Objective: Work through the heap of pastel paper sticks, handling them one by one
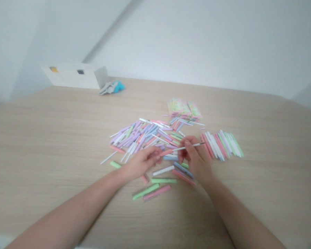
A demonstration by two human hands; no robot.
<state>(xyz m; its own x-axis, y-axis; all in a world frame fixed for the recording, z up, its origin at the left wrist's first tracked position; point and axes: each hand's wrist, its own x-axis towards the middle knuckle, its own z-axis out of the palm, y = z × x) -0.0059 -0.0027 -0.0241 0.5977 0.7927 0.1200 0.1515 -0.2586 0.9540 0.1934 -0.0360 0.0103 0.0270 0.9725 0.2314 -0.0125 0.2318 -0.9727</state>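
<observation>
My left hand (141,162) is closed around the lower end of a coral pen barrel (166,152). A thin white pen refill (178,148) with a dark tip sticks out of the barrel's far end, in line with it. The fingers of my right hand (198,162) pinch this refill near its tip. Behind my hands spreads a loose pile of pastel barrels and white refills (134,136). Several barrels, such as a green one (163,181), lie scattered on the table below my hands. Just right of my right hand is a tidy row of pens (220,145).
Small stacks of printed pastel packets (176,106) sit behind the pile. At the back left of the wooden table (269,193) stands a white box (72,79) with cut-outs, beside a crumpled grey and blue item (116,87). A pale wall closes off the back.
</observation>
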